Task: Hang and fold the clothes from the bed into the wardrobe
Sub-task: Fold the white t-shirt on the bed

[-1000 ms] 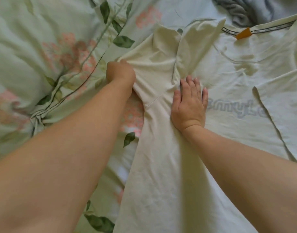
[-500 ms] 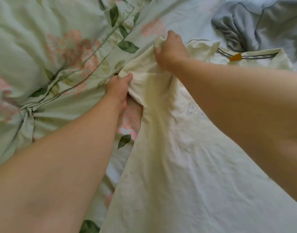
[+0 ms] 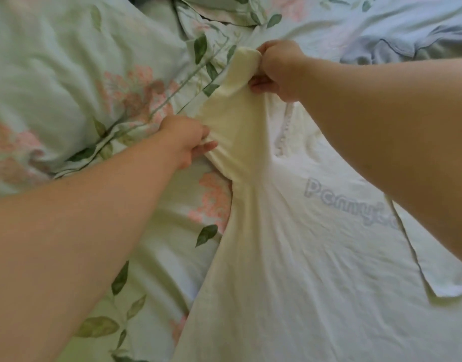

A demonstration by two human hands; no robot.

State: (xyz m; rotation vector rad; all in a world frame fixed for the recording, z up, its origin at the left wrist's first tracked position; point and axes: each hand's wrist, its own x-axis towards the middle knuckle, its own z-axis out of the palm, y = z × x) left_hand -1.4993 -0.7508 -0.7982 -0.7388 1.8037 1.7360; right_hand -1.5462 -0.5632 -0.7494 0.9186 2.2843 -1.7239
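Both hands pinch a pale T-shirt (image 3: 290, 257) sleeve above the bed (image 3: 54, 74): left hand (image 3: 184, 141) low, right hand (image 3: 279, 69) at the cuff.

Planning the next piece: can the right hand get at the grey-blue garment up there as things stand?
Probably yes, once freed: the right hand grips the cream T-shirt by its sleeve, and the grey-blue garment lies close beyond it, nothing between.

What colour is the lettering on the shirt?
Pale grey-blue lettering on the cream shirt, head view.
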